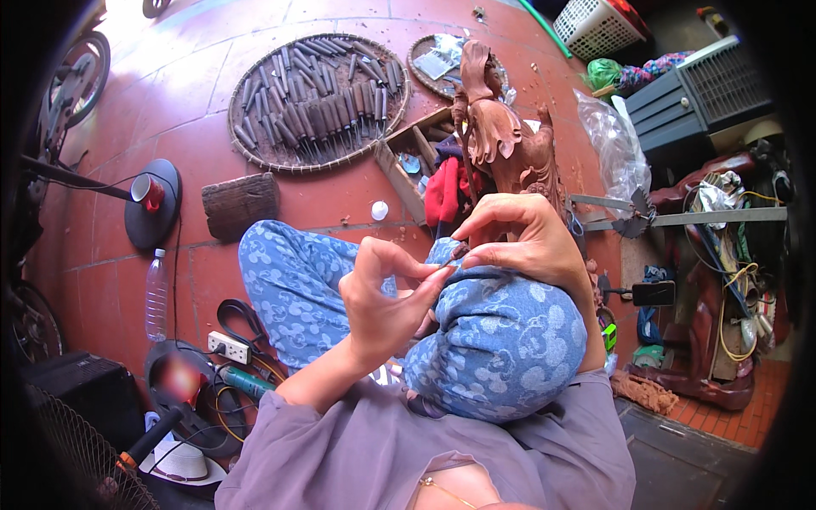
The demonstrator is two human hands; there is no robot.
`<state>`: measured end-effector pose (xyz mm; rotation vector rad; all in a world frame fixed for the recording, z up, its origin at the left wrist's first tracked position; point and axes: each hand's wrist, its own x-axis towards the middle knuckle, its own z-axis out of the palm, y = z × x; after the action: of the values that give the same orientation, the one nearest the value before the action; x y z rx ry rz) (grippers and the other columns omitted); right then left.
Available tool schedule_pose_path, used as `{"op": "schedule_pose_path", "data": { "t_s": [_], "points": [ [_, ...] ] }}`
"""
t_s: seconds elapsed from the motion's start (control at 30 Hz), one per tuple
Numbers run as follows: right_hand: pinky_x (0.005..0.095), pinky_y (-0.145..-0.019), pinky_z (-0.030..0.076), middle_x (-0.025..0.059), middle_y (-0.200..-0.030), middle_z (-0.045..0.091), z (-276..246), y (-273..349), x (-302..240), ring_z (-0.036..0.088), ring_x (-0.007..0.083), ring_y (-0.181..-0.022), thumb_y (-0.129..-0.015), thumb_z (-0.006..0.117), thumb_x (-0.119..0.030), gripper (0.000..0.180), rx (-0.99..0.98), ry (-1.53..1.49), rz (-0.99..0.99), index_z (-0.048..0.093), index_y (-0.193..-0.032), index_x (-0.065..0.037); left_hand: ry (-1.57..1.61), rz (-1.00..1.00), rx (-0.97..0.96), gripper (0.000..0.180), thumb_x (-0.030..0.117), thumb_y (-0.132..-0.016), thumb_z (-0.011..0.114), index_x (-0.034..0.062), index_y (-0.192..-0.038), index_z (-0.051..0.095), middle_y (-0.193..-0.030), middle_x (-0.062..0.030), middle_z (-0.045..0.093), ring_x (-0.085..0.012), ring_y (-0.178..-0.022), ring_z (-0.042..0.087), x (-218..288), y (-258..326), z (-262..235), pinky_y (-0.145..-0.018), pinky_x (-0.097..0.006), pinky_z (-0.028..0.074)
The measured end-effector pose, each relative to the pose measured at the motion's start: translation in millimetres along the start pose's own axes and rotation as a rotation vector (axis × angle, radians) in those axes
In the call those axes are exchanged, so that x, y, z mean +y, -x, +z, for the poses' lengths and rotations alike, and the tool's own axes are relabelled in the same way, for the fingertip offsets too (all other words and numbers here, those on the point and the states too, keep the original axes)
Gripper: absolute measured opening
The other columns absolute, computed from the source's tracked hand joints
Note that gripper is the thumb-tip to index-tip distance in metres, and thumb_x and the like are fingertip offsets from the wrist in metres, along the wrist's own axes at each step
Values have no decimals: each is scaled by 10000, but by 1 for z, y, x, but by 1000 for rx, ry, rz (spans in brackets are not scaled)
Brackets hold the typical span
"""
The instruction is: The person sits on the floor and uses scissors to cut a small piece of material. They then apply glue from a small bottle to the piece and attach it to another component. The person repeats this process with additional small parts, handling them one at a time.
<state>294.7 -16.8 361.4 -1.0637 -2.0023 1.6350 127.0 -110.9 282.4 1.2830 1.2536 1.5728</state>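
Observation:
Both hands meet over my raised knee in blue patterned trousers [510, 340]. Between thumb and fingertips, my right hand [527, 234] pinches a small dark brown piece [460, 252]. My left hand [387, 293] is closed in a pinch right beside it, its fingertips on something thin that reaches toward the piece; I cannot make out what it is. Just beyond my hands stands a reddish-brown carved wooden figure [493, 127], its lower part hidden by my right hand and knee.
A round woven tray [246, 153] ahead holds many wooden-handled carving tools. Beside it are a wooden box [395, 174] with red cloth, a wood block [240, 206] and a white cap [380, 210]. A plastic bottle [156, 297] and power strip [229, 347] are left; metal bars [722, 218] and cables right.

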Motion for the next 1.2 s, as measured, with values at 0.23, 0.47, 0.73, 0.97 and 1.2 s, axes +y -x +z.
{"op": "schedule_pose_path", "data": {
  "t_s": [0.23, 0.47, 0.73, 0.97, 1.2],
  "points": [
    [226, -706, 488, 53, -804, 663, 3, -5, 3, 617, 94, -772, -745, 715, -56, 188, -23, -51, 4, 665, -912, 16, 2, 58, 37, 351, -93, -687, 730, 26, -851, 443, -756, -60, 583, -125, -697, 623, -4, 0, 4, -629, -212, 508],
    [227, -632, 461, 59, -754, 644, 4, -2, -2, 599, 97, -698, -760, 654, -5, 92, 82, 139, -1, 655, -839, 42, 12, 330, 69, 455, 88, -646, 826, 35, -925, 470, -751, -68, 615, -109, -634, 609, -12, -12, 8, -572, -224, 477],
    [200, -519, 446, 72, -699, 624, 3, 9, 18, 584, 95, -581, -858, 608, -103, 134, 234, -122, 88, 605, -878, 30, -587, -265, 72, 563, 85, -681, 718, 44, -1170, 442, -1064, -189, 535, -315, -961, 568, -210, -39, -3, -776, -387, 483],
    [196, -538, 437, 55, -736, 592, 12, 7, 13, 566, 99, -617, -877, 577, -56, 122, 376, -71, 68, 581, -972, 20, -789, -228, -202, 524, 97, -634, 734, 122, -1118, 535, -1045, -149, 551, -343, -1033, 499, -291, -39, 23, -859, -413, 462],
    [207, -548, 439, 78, -718, 605, 0, 19, 23, 566, 101, -593, -880, 589, -95, 124, 308, -320, 55, 569, -870, 27, -733, -87, 69, 245, 129, -675, 687, 110, -906, 607, -892, -117, 621, -320, -851, 597, -276, -54, -5, -768, -412, 479]
  ]
}}
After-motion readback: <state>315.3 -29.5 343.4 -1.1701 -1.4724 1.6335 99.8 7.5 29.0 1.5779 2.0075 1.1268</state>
